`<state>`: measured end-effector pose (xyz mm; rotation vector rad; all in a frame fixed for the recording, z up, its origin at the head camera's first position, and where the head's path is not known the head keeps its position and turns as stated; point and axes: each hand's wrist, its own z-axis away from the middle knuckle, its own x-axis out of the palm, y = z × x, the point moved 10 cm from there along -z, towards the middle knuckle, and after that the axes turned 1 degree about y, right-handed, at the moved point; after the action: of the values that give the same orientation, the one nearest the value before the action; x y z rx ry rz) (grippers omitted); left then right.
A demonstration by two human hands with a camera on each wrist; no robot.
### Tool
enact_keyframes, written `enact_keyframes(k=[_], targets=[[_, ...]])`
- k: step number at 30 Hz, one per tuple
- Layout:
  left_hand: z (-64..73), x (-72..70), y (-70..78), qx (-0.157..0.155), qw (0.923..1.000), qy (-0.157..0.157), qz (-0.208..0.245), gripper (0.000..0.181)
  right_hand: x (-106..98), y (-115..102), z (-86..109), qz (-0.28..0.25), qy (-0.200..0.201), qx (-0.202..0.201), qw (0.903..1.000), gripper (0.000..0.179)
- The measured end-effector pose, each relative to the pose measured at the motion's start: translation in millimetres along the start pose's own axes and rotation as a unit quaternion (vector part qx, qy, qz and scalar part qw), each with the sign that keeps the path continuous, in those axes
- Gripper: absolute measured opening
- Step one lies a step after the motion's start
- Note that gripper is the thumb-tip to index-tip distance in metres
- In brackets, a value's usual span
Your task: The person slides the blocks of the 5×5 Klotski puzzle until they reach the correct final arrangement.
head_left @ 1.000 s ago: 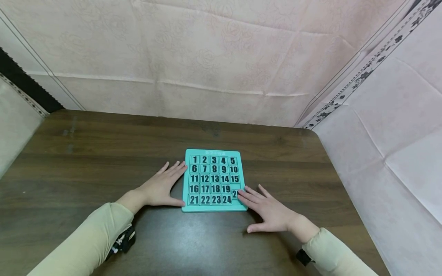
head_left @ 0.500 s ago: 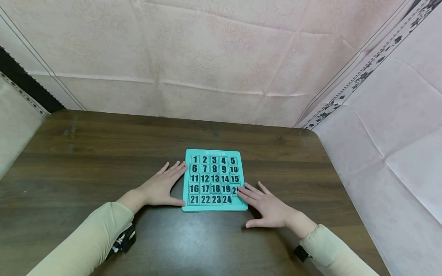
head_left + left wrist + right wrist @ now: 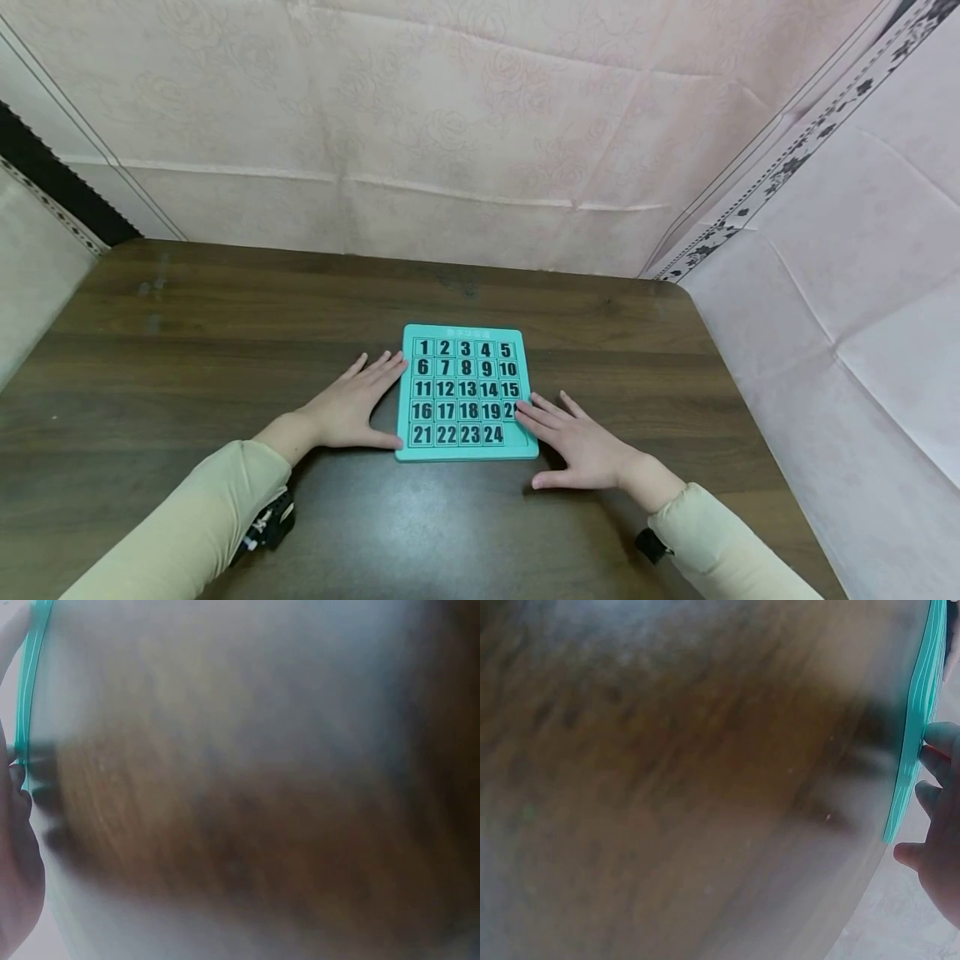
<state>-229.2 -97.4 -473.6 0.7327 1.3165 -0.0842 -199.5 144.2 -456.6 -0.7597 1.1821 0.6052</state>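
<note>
A turquoise number sliding puzzle [image 3: 465,455] lies flat on the brown table, its rows of tiles running in order from 1. My left hand [image 3: 348,410] is spread along its left edge, fingertips at the upper side and thumb near the bottom corner. From the right, my right hand [image 3: 588,448] reaches over the opposite edge with straight fingers. One fingertip covers part of the 20 tile [image 3: 509,410], which stands beside 19. Below that tile, right of 24, is a bare slot [image 3: 517,434]. The right thumb points at the table, apart from the puzzle.
The wood-grain table [image 3: 225,333] extends around the puzzle on all sides. A pale patterned cloth [image 3: 450,125] hangs behind its far edge, and another white cloth [image 3: 847,333] hangs at the right. Each forearm wears a dark wrist device.
My right hand has moved slightly away from me, and the 20 tile has slid up with its fingertip into line with 19. The left hand and the puzzle frame stay put.
</note>
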Motion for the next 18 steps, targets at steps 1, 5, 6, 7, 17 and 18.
enact_keyframes(k=[1,5,6,7,17,18], targets=[[0.1,-0.1,0.1,0.000,1.0000,0.000,0.000,0.113,0.1,0.0,-0.1,-0.001,-0.001,0.000,1.0000,0.087],[0.4,-0.9,0.0,0.000,1.0000,0.002,0.001,0.113,0.4,0.6,-0.4,-0.005,-0.003,0.004,1.0000,0.087],[0.4,-1.1,-0.1,0.000,1.0000,0.004,0.001,0.113,0.2,0.6,-0.6,-0.006,-0.003,0.004,1.0000,0.087],[0.4,-1.6,0.3,0.002,1.0000,0.007,0.002,0.113,0.2,0.5,-0.6,-0.006,-0.003,0.005,1.0000,0.087],[0.4,-1.2,1.7,0.007,0.9999,0.014,0.001,0.113,-15.5,7.4,0.7,-0.013,0.051,0.013,0.9985,0.087],[0.5,-0.7,1.5,0.006,0.9999,0.013,0.001,0.113,-16.9,9.8,0.9,-0.015,0.053,0.019,0.9983,0.087]])
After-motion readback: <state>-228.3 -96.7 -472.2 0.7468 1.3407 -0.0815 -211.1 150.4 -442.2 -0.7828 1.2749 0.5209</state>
